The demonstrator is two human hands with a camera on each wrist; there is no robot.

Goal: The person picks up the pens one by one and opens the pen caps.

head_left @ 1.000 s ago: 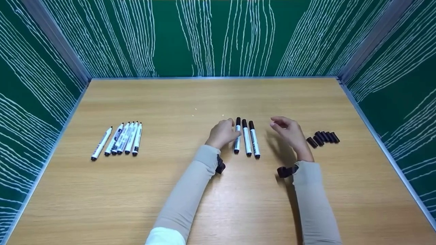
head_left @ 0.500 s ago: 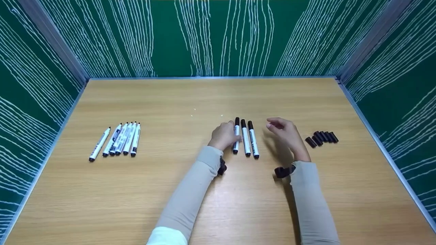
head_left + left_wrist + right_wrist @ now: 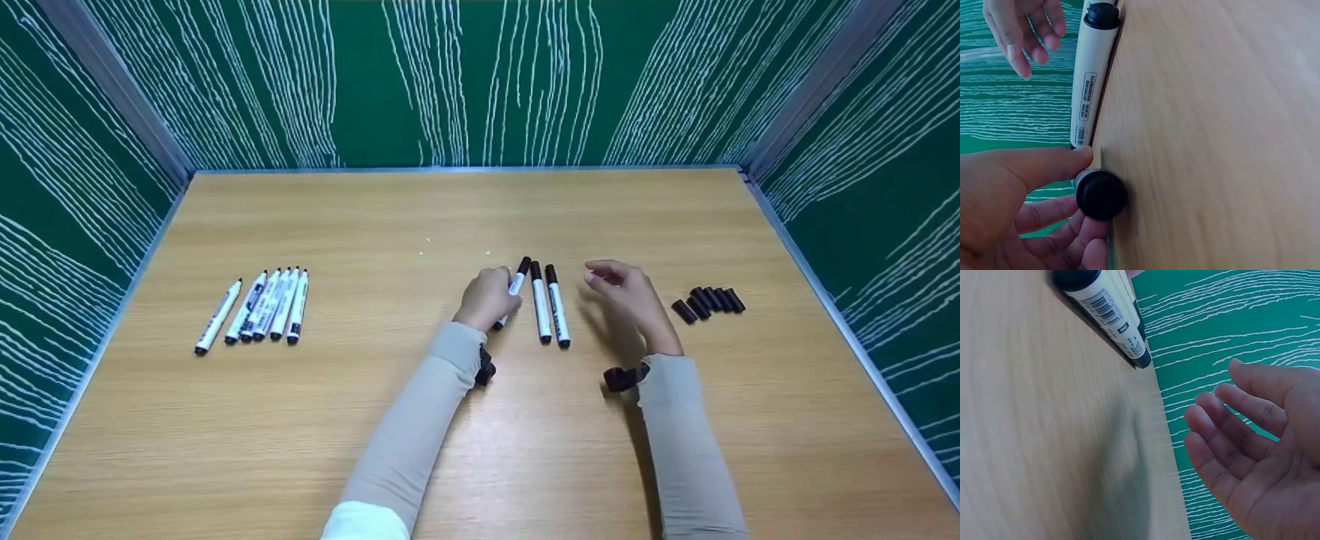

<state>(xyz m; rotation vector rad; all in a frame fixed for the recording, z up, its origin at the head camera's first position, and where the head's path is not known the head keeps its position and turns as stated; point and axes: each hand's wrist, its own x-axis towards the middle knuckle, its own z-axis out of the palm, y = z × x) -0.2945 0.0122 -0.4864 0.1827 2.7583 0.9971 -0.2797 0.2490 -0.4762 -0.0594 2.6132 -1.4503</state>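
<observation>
Head: the left hand (image 3: 486, 298) pinches a slim white marker with black cap (image 3: 518, 278); its near end has swung left within half a second. Just right lie two capped white markers (image 3: 541, 307); six uncapped white markers (image 3: 272, 304) lie left, six black cylindrical caps (image 3: 711, 300) right.

Left wrist: a neighbouring marker's barcode label (image 3: 1088, 93) shows, lettering unreadable.

Right wrist: the right hand (image 3: 1266, 450), fingers loosely spread, holds nothing.

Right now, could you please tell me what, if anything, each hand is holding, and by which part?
The left hand holds a capped marker by its white barrel, not by its black cap; the right hand holds nothing.
</observation>
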